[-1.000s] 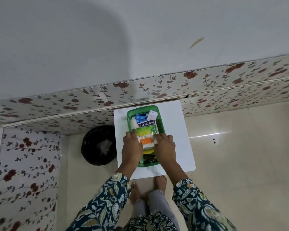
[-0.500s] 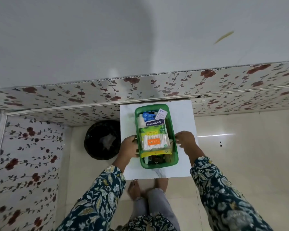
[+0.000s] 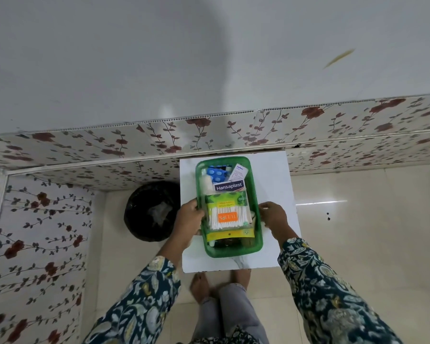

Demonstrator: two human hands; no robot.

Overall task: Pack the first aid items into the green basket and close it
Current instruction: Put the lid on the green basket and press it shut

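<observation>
The green basket (image 3: 258,240) stands on a small white table (image 3: 271,184), filled with first aid items. A cotton swab pack (image 3: 229,217) lies on top in the middle. Behind it are a Hansaplast box (image 3: 229,186), a blue pill strip (image 3: 217,173), a white leaflet (image 3: 238,172) and a white bottle (image 3: 205,181). My left hand (image 3: 190,216) grips the basket's left rim. At the right rim, my right hand (image 3: 273,216) touches the wall with curled fingers. No lid is visible.
A black bin (image 3: 150,212) with a liner stands on the floor left of the table. A floral-papered wall (image 3: 233,135) runs right behind the table and along the left. My bare feet (image 3: 201,285) are under the table's near edge. Glossy floor tiles lie to the right.
Both hands left the swab pack and moved apart to the basket's left and right sides. The swab pack now lies flat in the basket.
</observation>
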